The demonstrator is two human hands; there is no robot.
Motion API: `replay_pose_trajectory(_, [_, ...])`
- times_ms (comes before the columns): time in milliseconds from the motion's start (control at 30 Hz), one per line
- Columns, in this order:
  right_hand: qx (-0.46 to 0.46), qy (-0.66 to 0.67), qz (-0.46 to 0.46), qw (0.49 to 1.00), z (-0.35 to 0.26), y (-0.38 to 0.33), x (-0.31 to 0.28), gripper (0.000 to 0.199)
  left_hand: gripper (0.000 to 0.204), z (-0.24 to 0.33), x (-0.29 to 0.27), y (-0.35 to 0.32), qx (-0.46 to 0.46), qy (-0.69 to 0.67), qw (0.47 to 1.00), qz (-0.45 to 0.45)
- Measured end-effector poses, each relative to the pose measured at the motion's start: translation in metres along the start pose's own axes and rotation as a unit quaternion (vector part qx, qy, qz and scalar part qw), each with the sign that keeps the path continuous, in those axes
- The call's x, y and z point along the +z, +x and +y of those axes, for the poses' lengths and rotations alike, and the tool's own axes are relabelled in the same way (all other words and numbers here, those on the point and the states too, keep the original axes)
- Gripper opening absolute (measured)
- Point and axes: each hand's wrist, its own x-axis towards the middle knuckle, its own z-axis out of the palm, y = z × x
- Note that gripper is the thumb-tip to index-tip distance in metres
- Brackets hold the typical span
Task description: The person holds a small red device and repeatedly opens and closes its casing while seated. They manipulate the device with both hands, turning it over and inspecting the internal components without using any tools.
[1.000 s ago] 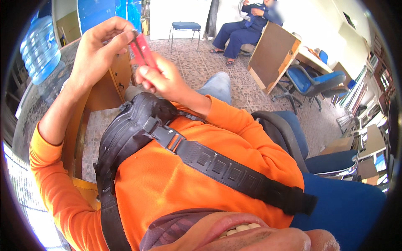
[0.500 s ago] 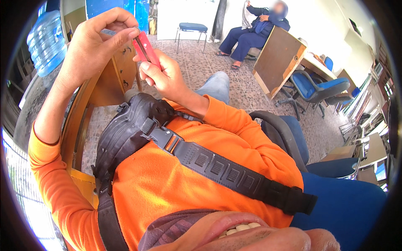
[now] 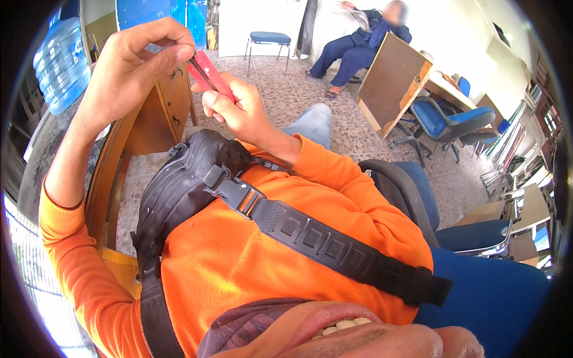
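A slim red handle-like object [image 3: 216,81] with a dark slot along its length is held up in front of me, tilted with its upper end to the left; its exact kind is unclear. My right hand [image 3: 240,108] is closed around its lower part, the thumb lying along it. My left hand [image 3: 140,68] is raised higher, thumb and forefinger pinched together at the object's upper end. Those fingertips hide what exactly they grip there. Below both hands, a black bag [image 3: 185,173] on a wide strap lies against my orange sweater.
A wooden drawer cabinet [image 3: 173,98] and a large blue water bottle [image 3: 62,65] stand at left. Across the tiled floor are a small blue chair [image 3: 270,39] and a seated person [image 3: 352,51] in dark clothes. A wooden panel [image 3: 394,83] and blue office chair [image 3: 450,122] are at right.
Both hands keep their grips, shifting only slightly with the red object. Across the room, the seated person's raised arm has moved outward to the left.
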Motion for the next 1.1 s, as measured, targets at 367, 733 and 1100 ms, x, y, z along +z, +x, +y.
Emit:
replay_pose_trajectory(367, [0.021, -0.043, 0.039, 0.998, 0.006, 0.004, -0.010, 0.027, 0.012, -0.015, 0.016, 0.005, 0.017, -0.019, 0.997, 0.069])
replay_pose_trajectory(733, [0.008, -0.030, 0.061, 0.998, 0.029, 0.008, -0.016, 0.029, 0.017, -0.018, 0.024, 0.003, 0.031, -0.093, 0.995, 0.015])
replay_pose_trajectory(1100, [-0.055, -0.074, 0.075, 0.993, 0.043, 0.009, -0.019, 0.026, 0.020, -0.019, 0.032, -0.004, 0.121, 0.027, 0.992, 0.036])
